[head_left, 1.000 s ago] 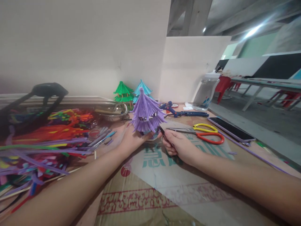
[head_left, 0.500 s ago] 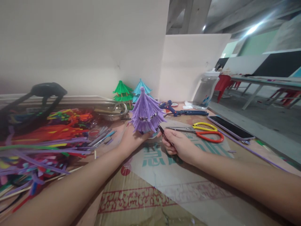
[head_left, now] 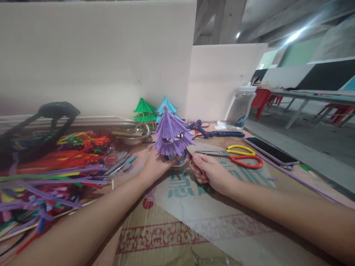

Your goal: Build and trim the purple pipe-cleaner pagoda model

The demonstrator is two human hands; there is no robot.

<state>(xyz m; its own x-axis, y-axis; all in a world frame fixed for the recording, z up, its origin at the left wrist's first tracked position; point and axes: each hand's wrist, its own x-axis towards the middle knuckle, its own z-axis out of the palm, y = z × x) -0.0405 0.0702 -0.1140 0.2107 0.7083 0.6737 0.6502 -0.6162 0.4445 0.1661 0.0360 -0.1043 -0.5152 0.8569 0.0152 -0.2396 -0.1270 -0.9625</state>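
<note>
A purple two-tiered pavilion model (head_left: pixel 169 135) made of fuzzy stems stands upright at the middle of the table. My left hand (head_left: pixel 156 164) holds it low down, its fingers partly hidden under the lower roof. Closed around a thin dark tool, my right hand (head_left: pixel 206 168) is just to the right of the model. The tip of the dark tool (head_left: pixel 189 153) points up and left at the edge of the lower roof; what kind of tool it is, I cannot tell. Scissors (head_left: pixel 241 155) with yellow and red handles lie behind my right hand.
Green (head_left: pixel 144 110) and light blue (head_left: pixel 166 106) models stand behind. A glue gun (head_left: pixel 200 128), pliers (head_left: pixel 226 134), water bottle (head_left: pixel 241 107) and phone (head_left: pixel 271 151) are at the back right. Colourful fuzzy stems (head_left: pixel 55 159), a glass bowl (head_left: pixel 131 136) and a black object (head_left: pixel 59 109) are left.
The view has shifted slightly. The dark tool's tip sits a little closer to the purple model's lower edge. Both hands keep their grips.
</note>
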